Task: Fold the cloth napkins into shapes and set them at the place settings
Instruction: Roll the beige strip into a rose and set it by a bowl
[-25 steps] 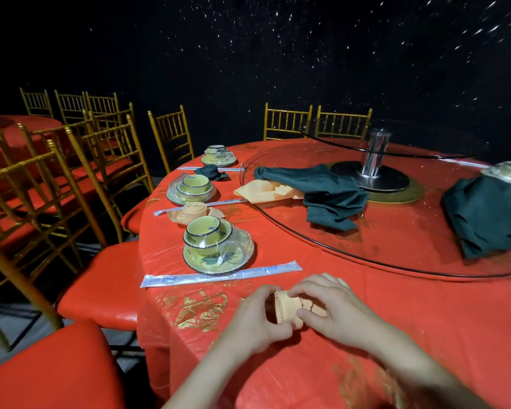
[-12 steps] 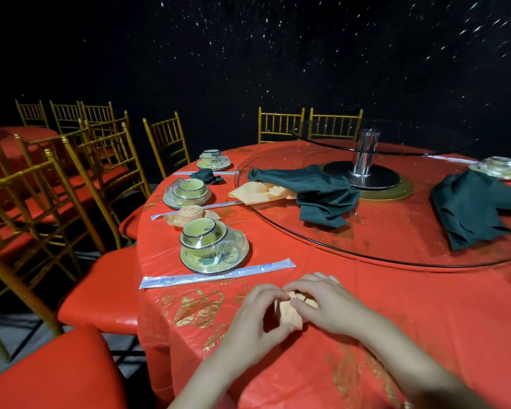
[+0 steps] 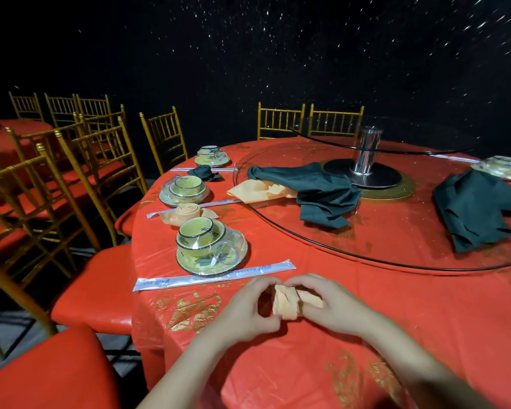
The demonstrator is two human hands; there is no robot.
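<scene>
While both hands work low over the red tablecloth point(image 3: 396, 305) at the near edge, I read the left hand point(image 3: 248, 308) as curled, fingertips hooked onto the left edge of the peach napkin point(image 3: 286, 302). Right hand point(image 3: 331, 305) is curled too, gripping its right side. The napkin is a tight folded bundle between them, just this side of the wrapped chopsticks point(image 3: 213, 276) and the nearest plate-and-bowl set point(image 3: 211, 249). Can't tell if it touches the cloth.

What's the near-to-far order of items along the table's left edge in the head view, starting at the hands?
folded peach napkin, held by left hand and right hand → wrapped chopsticks → nearest cup-and-plate set → rolled peach napkin → second cup-and-plate set → rolled dark green napkin → farthest cup-and-plate set
</scene>
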